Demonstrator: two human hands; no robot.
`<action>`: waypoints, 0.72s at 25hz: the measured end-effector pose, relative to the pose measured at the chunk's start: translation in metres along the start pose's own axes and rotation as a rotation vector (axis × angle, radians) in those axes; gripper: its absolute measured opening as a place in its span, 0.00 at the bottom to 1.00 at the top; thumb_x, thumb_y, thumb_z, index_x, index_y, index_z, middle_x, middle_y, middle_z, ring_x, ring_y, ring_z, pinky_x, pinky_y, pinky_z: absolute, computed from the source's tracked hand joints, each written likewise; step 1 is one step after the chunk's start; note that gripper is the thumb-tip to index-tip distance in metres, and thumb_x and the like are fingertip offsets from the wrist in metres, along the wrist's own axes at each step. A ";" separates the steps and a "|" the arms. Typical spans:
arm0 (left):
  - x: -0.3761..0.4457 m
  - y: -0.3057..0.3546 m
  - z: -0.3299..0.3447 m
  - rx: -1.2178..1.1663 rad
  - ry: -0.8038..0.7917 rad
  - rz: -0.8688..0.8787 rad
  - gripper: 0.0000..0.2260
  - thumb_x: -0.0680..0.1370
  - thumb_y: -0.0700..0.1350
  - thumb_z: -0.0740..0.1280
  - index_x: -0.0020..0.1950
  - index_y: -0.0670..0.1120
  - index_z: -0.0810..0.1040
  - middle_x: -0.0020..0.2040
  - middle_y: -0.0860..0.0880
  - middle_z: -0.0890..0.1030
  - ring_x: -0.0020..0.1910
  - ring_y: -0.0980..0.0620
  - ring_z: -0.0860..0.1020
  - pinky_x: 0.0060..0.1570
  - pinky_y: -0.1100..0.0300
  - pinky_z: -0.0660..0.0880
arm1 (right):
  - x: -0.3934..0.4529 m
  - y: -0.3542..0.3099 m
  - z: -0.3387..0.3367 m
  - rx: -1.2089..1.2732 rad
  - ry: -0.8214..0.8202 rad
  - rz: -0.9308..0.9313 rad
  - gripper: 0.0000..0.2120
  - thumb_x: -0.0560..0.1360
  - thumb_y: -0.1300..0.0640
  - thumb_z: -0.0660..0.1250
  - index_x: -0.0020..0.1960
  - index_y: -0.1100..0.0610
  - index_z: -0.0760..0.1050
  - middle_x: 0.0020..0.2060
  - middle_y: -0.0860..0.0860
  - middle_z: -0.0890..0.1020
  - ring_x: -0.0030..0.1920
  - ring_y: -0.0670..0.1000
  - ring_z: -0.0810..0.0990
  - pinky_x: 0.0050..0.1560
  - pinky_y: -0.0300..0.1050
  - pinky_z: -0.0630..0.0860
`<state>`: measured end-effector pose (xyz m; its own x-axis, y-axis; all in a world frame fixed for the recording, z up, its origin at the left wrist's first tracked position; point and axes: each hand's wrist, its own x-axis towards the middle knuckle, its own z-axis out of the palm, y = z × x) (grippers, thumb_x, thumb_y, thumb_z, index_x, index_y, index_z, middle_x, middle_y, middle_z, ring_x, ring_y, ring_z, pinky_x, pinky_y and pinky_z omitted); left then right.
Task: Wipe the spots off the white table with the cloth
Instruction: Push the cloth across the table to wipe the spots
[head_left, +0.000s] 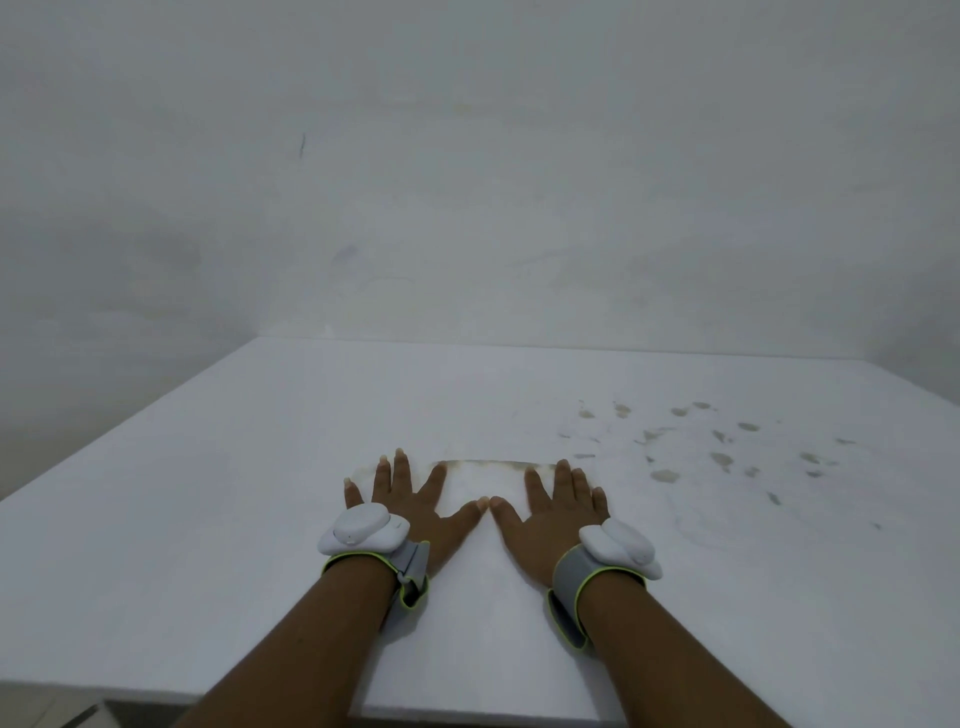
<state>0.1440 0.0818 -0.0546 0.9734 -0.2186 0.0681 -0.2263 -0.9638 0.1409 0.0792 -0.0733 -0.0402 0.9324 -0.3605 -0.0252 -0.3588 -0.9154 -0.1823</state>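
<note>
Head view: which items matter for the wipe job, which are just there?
In the job:
- cloth, white, flat on the table, far edge soiled
- spots, greyish, right of the cloth
- white table
- left hand and right hand, both pressing flat on the cloth

Just there:
- wrist trackers strapped on both wrists
- wall behind

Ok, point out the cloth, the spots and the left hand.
cloth (483, 483), head view, bare middle between the hands.
spots (721, 459), head view, one greenish spot right of the cloth.
left hand (413, 499), head view, its back.

Scuffed white wall (467, 182) behind; dark streak (302, 145) on it.
</note>
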 end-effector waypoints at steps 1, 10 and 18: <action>-0.005 0.001 0.000 0.002 -0.001 0.000 0.41 0.65 0.78 0.39 0.75 0.62 0.46 0.78 0.47 0.42 0.76 0.46 0.40 0.68 0.38 0.33 | -0.004 0.002 0.000 0.001 0.000 -0.001 0.36 0.75 0.31 0.41 0.77 0.47 0.43 0.77 0.54 0.41 0.77 0.54 0.38 0.74 0.53 0.36; -0.050 0.017 0.000 -0.009 -0.007 0.028 0.42 0.64 0.78 0.38 0.75 0.61 0.46 0.78 0.47 0.41 0.76 0.46 0.39 0.68 0.38 0.33 | -0.049 0.024 0.001 0.018 0.028 0.019 0.37 0.74 0.31 0.40 0.77 0.48 0.43 0.77 0.54 0.41 0.77 0.54 0.39 0.74 0.53 0.37; -0.076 0.037 0.007 -0.017 0.020 0.049 0.46 0.60 0.79 0.32 0.75 0.62 0.45 0.78 0.46 0.41 0.76 0.45 0.39 0.68 0.39 0.32 | -0.075 0.046 0.000 0.012 0.033 0.047 0.37 0.74 0.30 0.40 0.77 0.47 0.43 0.77 0.53 0.41 0.77 0.53 0.39 0.73 0.56 0.35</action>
<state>0.0621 0.0619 -0.0619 0.9603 -0.2622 0.0947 -0.2744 -0.9493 0.1537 -0.0074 -0.0879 -0.0470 0.9124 -0.4093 -0.0014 -0.4018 -0.8950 -0.1935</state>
